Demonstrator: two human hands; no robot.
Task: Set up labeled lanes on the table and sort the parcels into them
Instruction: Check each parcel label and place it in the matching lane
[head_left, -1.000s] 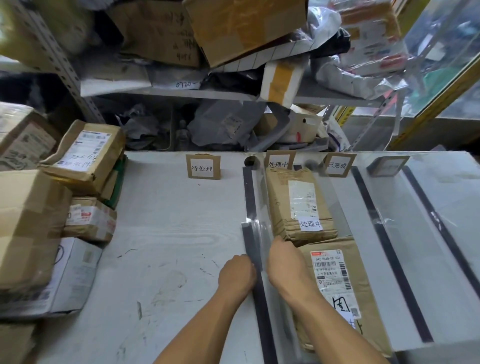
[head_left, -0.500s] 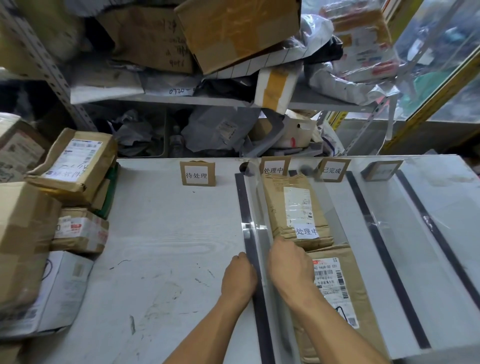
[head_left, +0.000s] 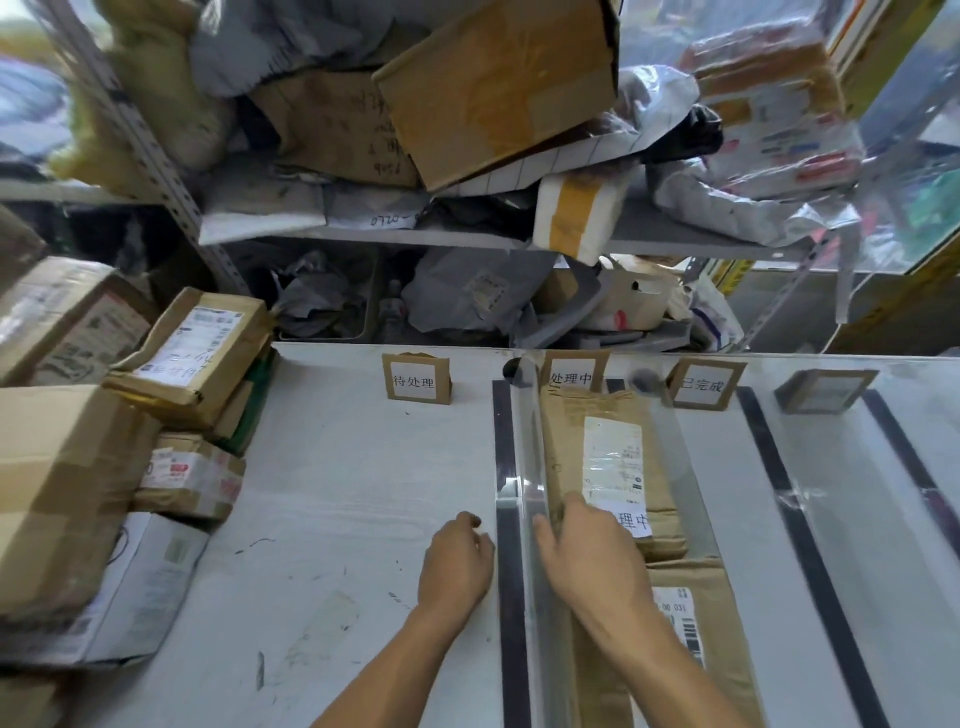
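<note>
Folded card labels stand along the white table's (head_left: 337, 467) far edge: "待处理" (head_left: 415, 382), "处理中" (head_left: 571, 376), "已完成" (head_left: 701, 384) and an unreadable fourth (head_left: 826, 389). Black tape strips (head_left: 504, 441) mark the lanes. A clear upright divider (head_left: 527, 441) runs along the first strip. Two brown parcels lie in the "处理中" lane, one far (head_left: 566, 441) and one near (head_left: 696, 649). My right hand (head_left: 587, 551) lies over the far parcel's near end and pinches the divider. Fingers curled and holding nothing, my left hand (head_left: 457, 556) rests on the table just left of the strip.
A pile of cardboard parcels (head_left: 62, 493) covers the table's left side, with a labelled one (head_left: 192, 353) on top. Behind the table a metal shelf (head_left: 467, 239) is crammed with boxes and grey bags. Two more black strips (head_left: 779, 493) lie to the right.
My right hand has slid a little farther along the divider, now covering the far parcel's near end. My left hand has eased slightly away from the black strip. The view has tilted upward.
</note>
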